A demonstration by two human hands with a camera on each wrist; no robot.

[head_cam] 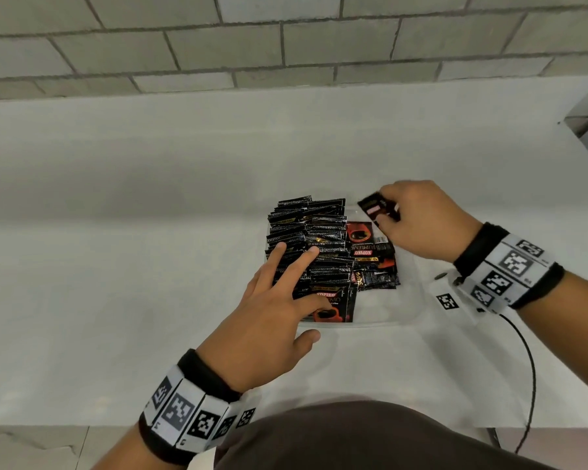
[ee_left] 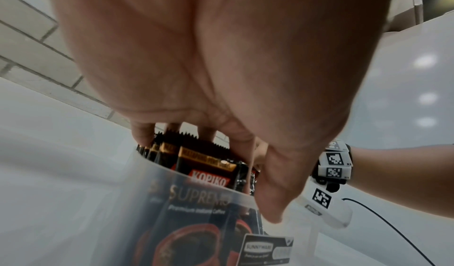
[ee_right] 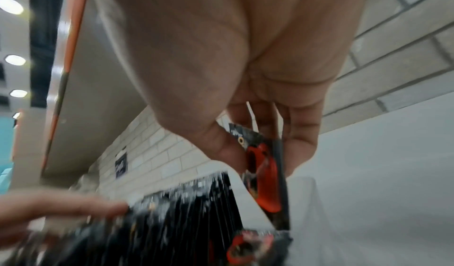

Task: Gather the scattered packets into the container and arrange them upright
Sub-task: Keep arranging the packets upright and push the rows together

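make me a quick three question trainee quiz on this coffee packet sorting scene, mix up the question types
1. True or false: the right hand holds nothing.
2. Multiple choice: the left hand's fingers rest on: A) the bare table, B) the upright row of packets, C) the cable.
3. Fill in: the loose packets lying flat sit in the clear ___.

Key:
1. False: it pinches a single packet above the container's far right corner.
2. B
3. container
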